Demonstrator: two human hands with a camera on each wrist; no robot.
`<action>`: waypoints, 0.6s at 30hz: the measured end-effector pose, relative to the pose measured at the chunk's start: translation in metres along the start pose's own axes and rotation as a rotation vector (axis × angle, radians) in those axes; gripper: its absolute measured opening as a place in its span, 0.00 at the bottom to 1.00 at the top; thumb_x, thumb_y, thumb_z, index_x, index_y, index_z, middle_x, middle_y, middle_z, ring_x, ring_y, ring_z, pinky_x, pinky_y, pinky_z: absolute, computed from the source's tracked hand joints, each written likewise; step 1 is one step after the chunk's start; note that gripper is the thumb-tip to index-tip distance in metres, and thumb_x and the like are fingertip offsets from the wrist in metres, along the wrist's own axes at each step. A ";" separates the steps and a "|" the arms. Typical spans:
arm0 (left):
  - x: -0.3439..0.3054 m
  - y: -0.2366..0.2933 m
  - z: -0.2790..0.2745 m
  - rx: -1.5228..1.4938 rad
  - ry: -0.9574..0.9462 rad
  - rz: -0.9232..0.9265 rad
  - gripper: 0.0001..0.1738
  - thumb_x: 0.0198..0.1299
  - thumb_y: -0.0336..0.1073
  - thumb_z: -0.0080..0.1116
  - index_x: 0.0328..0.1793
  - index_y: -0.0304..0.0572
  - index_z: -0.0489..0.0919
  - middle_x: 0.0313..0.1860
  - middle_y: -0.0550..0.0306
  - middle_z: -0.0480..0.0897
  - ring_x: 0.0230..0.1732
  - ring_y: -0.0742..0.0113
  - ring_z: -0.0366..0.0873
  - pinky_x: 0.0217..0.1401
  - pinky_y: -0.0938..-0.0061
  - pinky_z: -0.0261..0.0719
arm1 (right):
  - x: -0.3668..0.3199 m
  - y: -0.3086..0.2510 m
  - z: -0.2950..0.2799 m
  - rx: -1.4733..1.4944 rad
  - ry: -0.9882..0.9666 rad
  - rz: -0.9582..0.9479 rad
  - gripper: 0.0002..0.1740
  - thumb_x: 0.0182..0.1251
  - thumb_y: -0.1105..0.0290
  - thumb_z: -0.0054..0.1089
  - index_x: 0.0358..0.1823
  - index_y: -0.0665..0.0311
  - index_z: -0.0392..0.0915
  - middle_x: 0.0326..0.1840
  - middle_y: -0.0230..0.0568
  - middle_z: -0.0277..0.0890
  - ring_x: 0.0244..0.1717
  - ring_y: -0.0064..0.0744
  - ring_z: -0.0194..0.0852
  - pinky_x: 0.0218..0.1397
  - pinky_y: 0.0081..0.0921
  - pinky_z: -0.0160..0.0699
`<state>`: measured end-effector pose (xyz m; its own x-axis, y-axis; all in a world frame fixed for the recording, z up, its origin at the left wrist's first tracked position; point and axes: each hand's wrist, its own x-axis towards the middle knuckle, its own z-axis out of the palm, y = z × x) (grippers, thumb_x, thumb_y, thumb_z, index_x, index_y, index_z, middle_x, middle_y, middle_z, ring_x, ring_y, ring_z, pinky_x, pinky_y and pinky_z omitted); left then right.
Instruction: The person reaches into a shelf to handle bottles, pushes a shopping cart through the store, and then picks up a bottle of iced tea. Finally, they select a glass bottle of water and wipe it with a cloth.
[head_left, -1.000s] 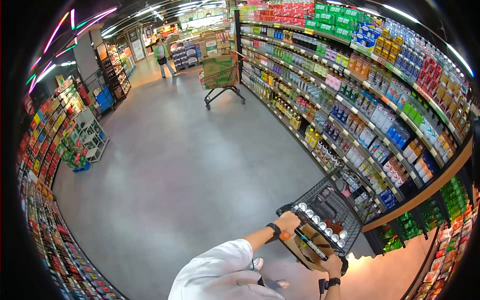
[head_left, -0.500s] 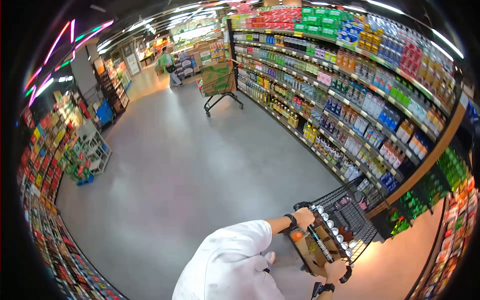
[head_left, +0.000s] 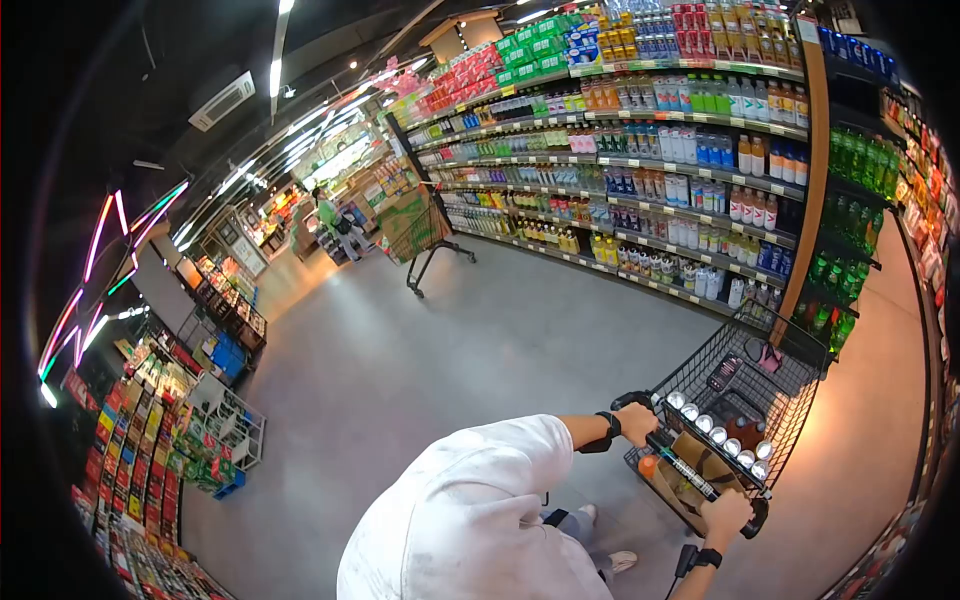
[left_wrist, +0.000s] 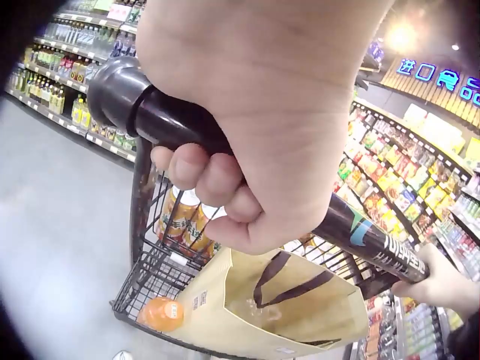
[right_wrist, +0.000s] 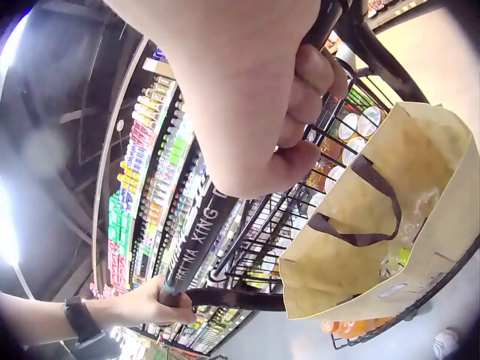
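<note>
My left hand [head_left: 635, 424] grips the left end of the black handlebar [left_wrist: 345, 229] of a wire shopping cart [head_left: 690, 365], fingers wrapped round it. Towards the bar's other end, my right hand [head_left: 728, 513] holds it with curled fingers. Just under the bar, an open brown paper bag [left_wrist: 217, 304] with dark strap handles sits in the cart's near section. Next to it in the left wrist view is an orange bottle [left_wrist: 161, 313]. A row of cans with silver tops [head_left: 718, 435] stands across the basket, orange-sided in the left wrist view. Dark items and a pink thing [head_left: 768, 357] lie farther forward.
Long shelves of bottled drinks [head_left: 660, 180] run along the right, ending in a wooden post [head_left: 810, 190] near the cart's front. Ahead stands another cart [head_left: 415, 235] with cartons, near a person in green [head_left: 335, 225]. A grey rack [head_left: 235, 420] stands at left on the grey floor.
The head view has swung to the right, and my cart sits farther right in it. The person in green has shifted position near the far cart. Both hands keep their grip on the handlebar.
</note>
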<state>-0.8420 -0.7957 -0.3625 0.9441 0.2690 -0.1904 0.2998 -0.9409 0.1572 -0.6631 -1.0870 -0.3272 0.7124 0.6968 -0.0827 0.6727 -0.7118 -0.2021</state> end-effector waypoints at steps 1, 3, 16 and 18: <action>-0.003 0.006 0.001 -0.002 0.001 0.014 0.16 0.33 0.41 0.66 0.28 0.40 0.86 0.25 0.42 0.85 0.31 0.39 0.85 0.34 0.51 0.83 | -0.008 0.007 0.004 -0.019 -0.003 0.014 0.15 0.42 0.62 0.69 0.31 0.64 0.89 0.35 0.53 0.87 0.40 0.51 0.88 0.48 0.38 0.85; -0.008 0.023 0.006 -0.022 -0.003 0.038 0.16 0.33 0.41 0.66 0.27 0.39 0.86 0.25 0.42 0.85 0.31 0.39 0.85 0.34 0.51 0.83 | -0.022 0.017 0.006 -0.034 -0.007 0.032 0.17 0.41 0.60 0.72 0.30 0.63 0.89 0.34 0.52 0.87 0.39 0.51 0.88 0.48 0.40 0.84; -0.047 0.036 0.008 -0.160 0.029 0.164 0.29 0.38 0.62 0.71 0.25 0.38 0.86 0.21 0.42 0.83 0.25 0.45 0.85 0.26 0.55 0.80 | -0.070 0.021 0.042 -0.138 0.072 -0.016 0.18 0.44 0.58 0.68 0.35 0.62 0.85 0.41 0.53 0.84 0.40 0.53 0.83 0.48 0.45 0.79; -0.057 0.030 -0.008 -0.135 -0.055 0.154 0.17 0.36 0.48 0.66 0.26 0.42 0.87 0.23 0.45 0.85 0.29 0.48 0.87 0.31 0.53 0.83 | -0.075 0.006 0.033 -0.151 0.025 0.015 0.16 0.44 0.57 0.68 0.29 0.62 0.85 0.34 0.51 0.84 0.41 0.51 0.83 0.47 0.45 0.78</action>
<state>-0.8852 -0.8378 -0.3389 0.9724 0.1091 -0.2064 0.1718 -0.9331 0.3158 -0.7194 -1.1406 -0.3547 0.7264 0.6846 -0.0598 0.6827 -0.7289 -0.0514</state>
